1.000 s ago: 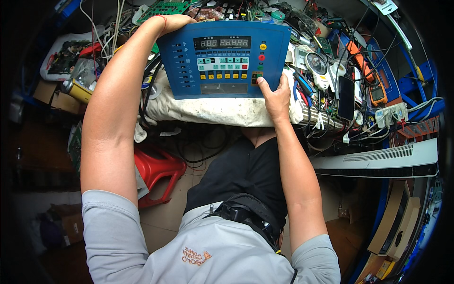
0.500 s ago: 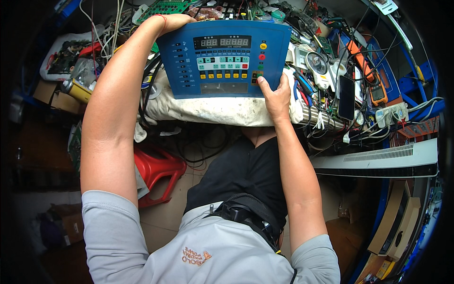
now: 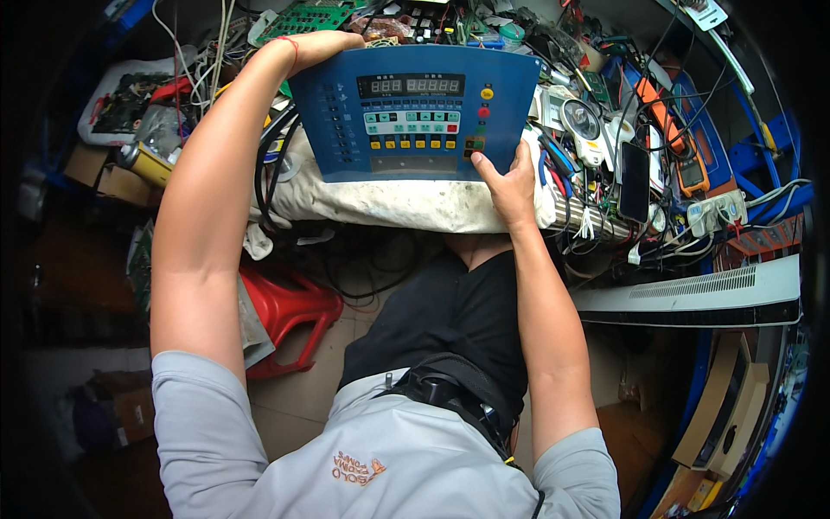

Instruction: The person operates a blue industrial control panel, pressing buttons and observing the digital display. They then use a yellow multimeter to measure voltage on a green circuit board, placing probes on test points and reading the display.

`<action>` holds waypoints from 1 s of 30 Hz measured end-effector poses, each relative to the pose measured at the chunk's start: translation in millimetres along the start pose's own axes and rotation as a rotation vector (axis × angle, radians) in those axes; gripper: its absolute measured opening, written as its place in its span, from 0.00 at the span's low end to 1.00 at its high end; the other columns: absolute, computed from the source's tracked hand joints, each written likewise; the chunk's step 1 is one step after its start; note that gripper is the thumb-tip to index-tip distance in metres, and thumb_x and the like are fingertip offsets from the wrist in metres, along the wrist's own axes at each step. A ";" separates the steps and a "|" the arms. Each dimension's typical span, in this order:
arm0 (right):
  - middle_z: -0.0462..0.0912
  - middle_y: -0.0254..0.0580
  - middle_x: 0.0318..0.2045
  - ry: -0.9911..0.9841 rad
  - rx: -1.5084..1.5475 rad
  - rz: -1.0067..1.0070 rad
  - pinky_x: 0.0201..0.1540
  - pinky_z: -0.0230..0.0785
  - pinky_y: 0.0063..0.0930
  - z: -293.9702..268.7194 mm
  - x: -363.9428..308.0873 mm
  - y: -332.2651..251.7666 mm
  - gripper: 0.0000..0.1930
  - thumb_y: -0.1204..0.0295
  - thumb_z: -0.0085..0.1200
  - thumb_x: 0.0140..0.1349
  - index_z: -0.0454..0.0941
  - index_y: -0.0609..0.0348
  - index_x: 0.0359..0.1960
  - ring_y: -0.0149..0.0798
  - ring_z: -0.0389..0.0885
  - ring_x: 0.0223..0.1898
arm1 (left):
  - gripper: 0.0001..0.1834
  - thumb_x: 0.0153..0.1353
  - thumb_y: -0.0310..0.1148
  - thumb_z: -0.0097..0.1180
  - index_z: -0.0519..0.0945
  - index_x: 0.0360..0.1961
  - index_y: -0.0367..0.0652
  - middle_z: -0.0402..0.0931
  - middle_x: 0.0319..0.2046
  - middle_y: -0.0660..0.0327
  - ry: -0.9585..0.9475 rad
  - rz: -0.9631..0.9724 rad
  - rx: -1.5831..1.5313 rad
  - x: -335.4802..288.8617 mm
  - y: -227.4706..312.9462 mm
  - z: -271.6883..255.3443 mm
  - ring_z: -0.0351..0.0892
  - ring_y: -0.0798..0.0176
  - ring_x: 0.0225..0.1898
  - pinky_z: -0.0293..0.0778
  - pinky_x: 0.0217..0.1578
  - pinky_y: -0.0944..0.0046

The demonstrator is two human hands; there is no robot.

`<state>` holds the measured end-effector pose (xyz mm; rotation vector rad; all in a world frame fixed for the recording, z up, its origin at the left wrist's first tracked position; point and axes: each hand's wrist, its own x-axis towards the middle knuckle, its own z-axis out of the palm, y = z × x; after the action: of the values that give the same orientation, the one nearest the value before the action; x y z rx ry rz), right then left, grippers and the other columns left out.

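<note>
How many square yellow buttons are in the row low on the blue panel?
6: the yellow buttons sit side by side on the blue panel, below the white key strip and above the grey window; none looks hidden.

The pale cloth [image 3: 380, 208] and the clutter [image 3: 592, 130] around it are brightly lit, while the space beneath is left in deep shadow and the left side is sunk almost to black. Where the light comes from cannot be told. The blue panel [image 3: 419, 112] is fairly evenly lit, with a greyish sheen on its lower window [image 3: 413, 164]; its smallest print is softened. The corners are blacked out, and shapes are visibly bent toward the rim.
</note>
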<state>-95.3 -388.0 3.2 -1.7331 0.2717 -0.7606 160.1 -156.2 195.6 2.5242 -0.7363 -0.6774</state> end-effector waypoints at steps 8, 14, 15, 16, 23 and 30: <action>0.75 0.54 0.62 0.065 -0.150 -0.111 0.66 0.66 0.39 -16.7 -18.3 -23.9 0.37 0.52 0.63 0.69 0.66 0.67 0.68 0.47 0.75 0.63 | 0.68 0.54 0.90 0.37 0.71 0.72 0.34 0.67 0.71 0.37 0.192 0.062 0.122 -61.5 9.7 20.0 0.64 0.41 0.75 0.57 0.75 0.49; 0.81 0.38 0.33 0.025 0.024 -0.044 0.39 0.66 0.23 -54.7 -55.6 -76.8 0.27 0.47 0.42 0.81 0.77 0.62 0.41 0.28 0.74 0.32 | 0.56 0.69 0.78 0.31 0.83 0.55 0.29 0.82 0.53 0.36 0.246 0.181 0.225 -108.3 14.0 35.0 0.79 0.36 0.58 0.70 0.63 0.52; 0.81 0.39 0.31 -0.078 0.107 0.051 0.38 0.68 0.23 -57.1 -60.6 -84.3 0.35 0.40 0.32 0.81 0.78 0.62 0.39 0.29 0.76 0.31 | 0.50 0.72 0.74 0.34 0.83 0.53 0.30 0.83 0.49 0.38 0.316 0.143 0.226 -116.4 15.4 41.6 0.81 0.35 0.53 0.72 0.58 0.47; 0.83 0.41 0.31 -0.139 0.248 0.181 0.38 0.69 0.24 -57.9 -65.4 -90.7 0.39 0.37 0.28 0.79 0.79 0.63 0.41 0.31 0.78 0.32 | 0.46 0.73 0.70 0.36 0.83 0.52 0.31 0.84 0.46 0.40 0.364 0.220 0.252 -126.4 15.3 49.3 0.81 0.35 0.51 0.73 0.55 0.46; 0.89 0.56 0.44 -0.497 0.663 0.523 0.38 0.75 0.22 -62.5 -74.8 -122.4 0.52 0.29 0.19 0.74 0.79 0.72 0.56 0.37 0.88 0.37 | 0.34 0.72 0.64 0.49 0.79 0.33 0.38 0.82 0.26 0.41 0.579 0.192 0.230 -173.3 13.5 90.0 0.82 0.31 0.34 0.75 0.37 0.39; 0.85 0.65 0.55 -0.459 0.850 0.661 0.44 0.81 0.30 -62.5 -95.9 -144.2 0.38 0.43 0.25 0.81 0.70 0.66 0.69 0.49 0.90 0.49 | 0.25 0.73 0.56 0.53 0.77 0.40 0.41 0.82 0.25 0.43 0.774 0.339 0.229 -198.0 -3.6 130.4 0.84 0.35 0.30 0.76 0.31 0.41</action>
<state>-236.0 -339.9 111.6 -0.8682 0.1495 0.0476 -57.6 -70.9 156.1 2.4604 -0.9273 0.5055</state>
